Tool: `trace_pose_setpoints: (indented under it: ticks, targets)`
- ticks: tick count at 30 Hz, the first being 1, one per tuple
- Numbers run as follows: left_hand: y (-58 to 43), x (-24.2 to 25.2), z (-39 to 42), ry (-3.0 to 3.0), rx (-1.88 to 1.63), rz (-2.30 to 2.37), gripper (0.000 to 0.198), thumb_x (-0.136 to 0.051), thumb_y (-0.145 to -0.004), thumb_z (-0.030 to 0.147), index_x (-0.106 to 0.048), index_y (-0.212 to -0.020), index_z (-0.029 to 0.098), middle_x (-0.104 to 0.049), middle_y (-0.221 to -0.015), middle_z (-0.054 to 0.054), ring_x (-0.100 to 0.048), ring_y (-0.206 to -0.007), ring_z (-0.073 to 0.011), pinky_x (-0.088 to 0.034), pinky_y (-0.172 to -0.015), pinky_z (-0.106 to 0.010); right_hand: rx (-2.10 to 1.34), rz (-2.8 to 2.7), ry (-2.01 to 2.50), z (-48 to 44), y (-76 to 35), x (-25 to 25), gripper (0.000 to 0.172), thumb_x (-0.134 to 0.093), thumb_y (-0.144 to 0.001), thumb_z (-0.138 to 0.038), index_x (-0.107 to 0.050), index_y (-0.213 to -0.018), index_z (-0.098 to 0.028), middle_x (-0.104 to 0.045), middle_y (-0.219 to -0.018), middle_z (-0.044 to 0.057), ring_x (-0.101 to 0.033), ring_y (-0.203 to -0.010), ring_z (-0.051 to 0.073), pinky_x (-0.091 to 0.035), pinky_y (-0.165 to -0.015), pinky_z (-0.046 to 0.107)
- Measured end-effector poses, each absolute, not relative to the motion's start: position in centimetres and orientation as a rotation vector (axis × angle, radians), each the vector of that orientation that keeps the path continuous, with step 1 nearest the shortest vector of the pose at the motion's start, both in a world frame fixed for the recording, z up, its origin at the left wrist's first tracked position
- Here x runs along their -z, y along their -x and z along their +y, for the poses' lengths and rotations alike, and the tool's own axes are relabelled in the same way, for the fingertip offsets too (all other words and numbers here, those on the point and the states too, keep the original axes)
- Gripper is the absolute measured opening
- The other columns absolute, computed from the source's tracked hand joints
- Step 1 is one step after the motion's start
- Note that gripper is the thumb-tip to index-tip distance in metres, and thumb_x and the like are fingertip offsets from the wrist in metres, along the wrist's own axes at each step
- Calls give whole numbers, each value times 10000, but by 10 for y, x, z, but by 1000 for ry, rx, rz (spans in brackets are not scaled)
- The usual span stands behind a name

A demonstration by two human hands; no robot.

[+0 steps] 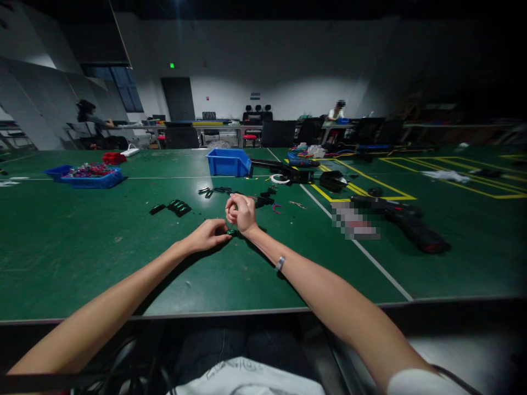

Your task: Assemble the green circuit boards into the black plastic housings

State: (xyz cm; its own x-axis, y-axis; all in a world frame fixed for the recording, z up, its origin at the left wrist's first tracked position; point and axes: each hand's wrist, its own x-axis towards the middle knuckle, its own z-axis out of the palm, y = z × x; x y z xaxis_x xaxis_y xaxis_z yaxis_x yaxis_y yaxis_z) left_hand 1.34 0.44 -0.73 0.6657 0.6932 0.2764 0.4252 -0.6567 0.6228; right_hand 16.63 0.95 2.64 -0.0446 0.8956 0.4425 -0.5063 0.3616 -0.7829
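Note:
My left hand (pixel 211 232) rests on the green table with its fingers closed on a small green-and-black part (pixel 231 232), held down at the tabletop. Just above and to the right of it, my right hand (pixel 242 213) is curled with its fingertips pinched together over that part. Whatever sits in that pinch is too small to make out. Several similar black parts with green faces (pixel 179 207) lie to the left, beyond my left hand. More black pieces (pixel 265 198) are scattered behind my right hand, beside short red and blue wires (pixel 277 208).
A blue bin (pixel 229 163) stands ahead. To the left, a blue tray (pixel 91 176) holds a tangle of coloured wires. A black power tool (pixel 405 219) lies on the right, near a white tape roll (pixel 280 179). Two people sit at far tables.

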Motion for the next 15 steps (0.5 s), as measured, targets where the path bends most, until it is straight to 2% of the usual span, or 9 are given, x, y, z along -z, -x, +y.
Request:
trace_pose_setpoints:
  ticks: [15]
  targets:
    - [-12,6,6,-2358,-652,855,255,-622,-885,370,-524,-791,155,-522,-711,26,-442,-629,-109,-337,-586,-228,-1214,-1135,465,9,-170,-28,356,-571,-878,-410,-558,-610,-177,-295,-360,-104,-265,-282,56,-242,-318,199]
